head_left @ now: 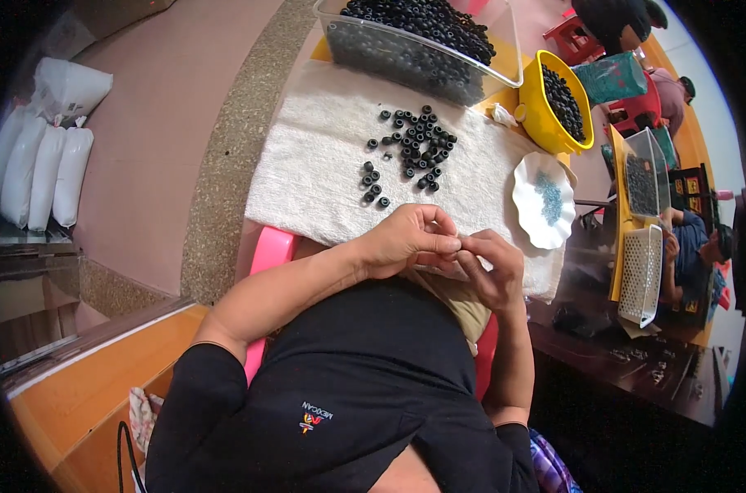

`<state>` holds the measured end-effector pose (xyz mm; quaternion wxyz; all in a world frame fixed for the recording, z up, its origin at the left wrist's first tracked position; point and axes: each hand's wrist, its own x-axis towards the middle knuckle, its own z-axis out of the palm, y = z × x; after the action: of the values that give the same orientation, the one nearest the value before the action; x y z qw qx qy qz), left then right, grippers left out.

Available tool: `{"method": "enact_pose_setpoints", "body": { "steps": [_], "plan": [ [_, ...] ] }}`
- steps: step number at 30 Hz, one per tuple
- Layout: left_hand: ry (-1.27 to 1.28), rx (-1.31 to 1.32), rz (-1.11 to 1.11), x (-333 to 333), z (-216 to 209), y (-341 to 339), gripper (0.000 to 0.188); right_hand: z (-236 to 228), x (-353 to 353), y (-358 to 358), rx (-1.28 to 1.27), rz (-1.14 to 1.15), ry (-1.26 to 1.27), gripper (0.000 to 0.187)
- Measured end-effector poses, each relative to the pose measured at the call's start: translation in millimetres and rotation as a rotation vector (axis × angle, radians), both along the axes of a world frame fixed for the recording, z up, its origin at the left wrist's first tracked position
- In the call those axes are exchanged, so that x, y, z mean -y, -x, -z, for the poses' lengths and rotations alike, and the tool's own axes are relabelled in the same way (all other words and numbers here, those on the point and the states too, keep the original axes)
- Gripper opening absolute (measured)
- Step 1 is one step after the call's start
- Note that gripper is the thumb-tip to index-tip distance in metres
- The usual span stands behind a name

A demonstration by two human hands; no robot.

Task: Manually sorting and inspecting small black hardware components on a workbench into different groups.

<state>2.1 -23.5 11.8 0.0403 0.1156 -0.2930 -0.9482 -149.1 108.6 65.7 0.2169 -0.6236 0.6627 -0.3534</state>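
Over the near edge of the white towel, my left hand and my right hand meet fingertip to fingertip. Both are pinched closed; whatever lies between the fingers is too small to make out. Just beyond them, small black ring-like pieces with holes lie loose in a cluster on the towel, several set apart at its left. To the right of my hands, a white scalloped dish holds tiny light-blue bits.
A clear plastic bin full of black pieces stands at the far edge, beside a yellow basket of more. Crumpled white tissue lies near it. White sacks stand at left. Other people sit at right near a white perforated basket.
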Motion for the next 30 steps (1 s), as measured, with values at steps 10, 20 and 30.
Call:
{"method": "enact_pose_setpoints", "body": {
  "steps": [10, 20, 30],
  "plan": [
    [0.022, 0.046, -0.095, -4, -1, 3, 0.016, -8, 24, 24, -0.064, 0.110, 0.040, 0.011],
    [0.196, -0.005, -0.081, -13, 12, 6, 0.013, -4, 143, -3, -0.458, -0.178, 0.029, 0.013],
    [0.253, 0.016, -0.080, -10, 8, 3, 0.013, 19, 180, -15, -0.853, -0.359, -0.185, 0.012]
  ]
}}
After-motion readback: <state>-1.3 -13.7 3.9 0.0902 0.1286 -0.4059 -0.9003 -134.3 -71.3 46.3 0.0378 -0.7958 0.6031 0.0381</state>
